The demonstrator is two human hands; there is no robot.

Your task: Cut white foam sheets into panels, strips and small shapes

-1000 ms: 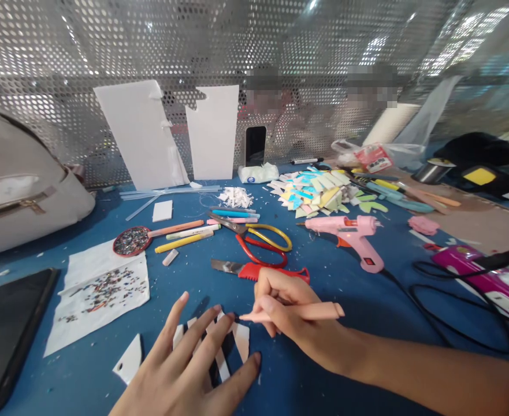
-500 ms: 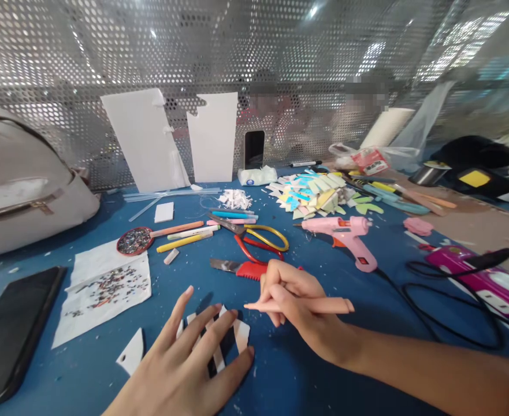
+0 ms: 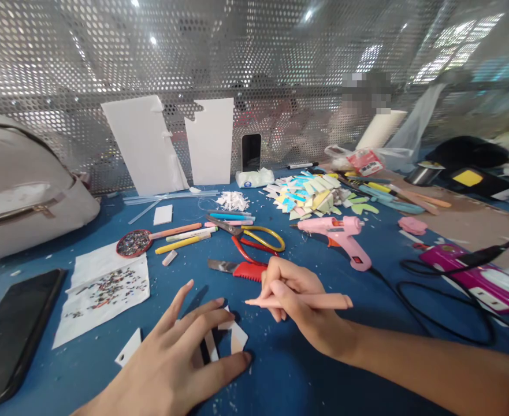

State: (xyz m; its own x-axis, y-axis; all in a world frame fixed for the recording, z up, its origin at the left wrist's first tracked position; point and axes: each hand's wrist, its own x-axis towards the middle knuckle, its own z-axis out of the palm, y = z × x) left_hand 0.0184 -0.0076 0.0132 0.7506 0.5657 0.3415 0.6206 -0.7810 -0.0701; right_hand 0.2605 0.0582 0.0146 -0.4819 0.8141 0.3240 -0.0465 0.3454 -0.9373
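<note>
My right hand (image 3: pixel 295 297) is closed round a light pink marker pen (image 3: pixel 323 301), its tip pointing left, just above the blue table. My left hand (image 3: pixel 189 346) is spread, palm down, over a small white cut piece (image 3: pixel 239 337) with dark and pinkish bands; the fingers partly hide it, and I cannot tell how firmly they touch it. Left of that hand lies a white wedge-shaped piece (image 3: pixel 129 348) with a hole. Beyond my right hand are a red-handled utility knife (image 3: pixel 249 271) and scissors (image 3: pixel 260 238) with red and yellow handles.
A pink glue gun (image 3: pixel 336 234) lies at the right, its cable running to a purple power strip (image 3: pixel 471 280). Several markers (image 3: pixel 185 241), a heap of paper strips (image 3: pixel 310 193), a paper sheet with bits (image 3: pixel 107 289), a black phone (image 3: pixel 15 329) and a bag (image 3: pixel 24 196) surround the hands.
My left hand has shifted slightly left, uncovering more of the banded piece on its right. My right hand keeps the marker in nearly the same place. The view has shifted a little.
</note>
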